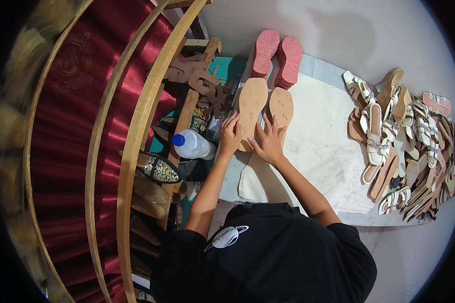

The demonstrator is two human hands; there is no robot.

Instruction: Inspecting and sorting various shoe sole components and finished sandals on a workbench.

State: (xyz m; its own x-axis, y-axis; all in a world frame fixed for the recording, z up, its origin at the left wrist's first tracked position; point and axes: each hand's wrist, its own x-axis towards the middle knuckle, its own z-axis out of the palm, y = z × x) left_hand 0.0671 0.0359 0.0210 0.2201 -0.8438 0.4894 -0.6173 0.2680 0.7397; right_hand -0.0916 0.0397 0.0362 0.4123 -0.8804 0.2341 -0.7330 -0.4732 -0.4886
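Note:
Two tan, sole-shaped insoles lie side by side in front of me with their toe ends pointing away. My left hand [230, 132] rests against the outer edge of the left insole [253, 103], its fingers loosely bent and not wrapped round it. My right hand [269, 142] lies with fingers spread, the thumb over the left insole's lower part and the fingertips on the right insole [281, 105]. Small dark marks show on both insoles. Right behind them, two stacks of pinkish-red speckled soles stand, a left stack [266, 48] and a right stack [290, 56].
Whitish sheeting [323, 146] covers the table. White strappy sandals [376, 136] and loose soles are heaped at the right. To the left are a blue-capped bottle [194, 145], brown cut pieces [194, 73], a wooden rack rail [141, 121] and dark red cloth [66, 136].

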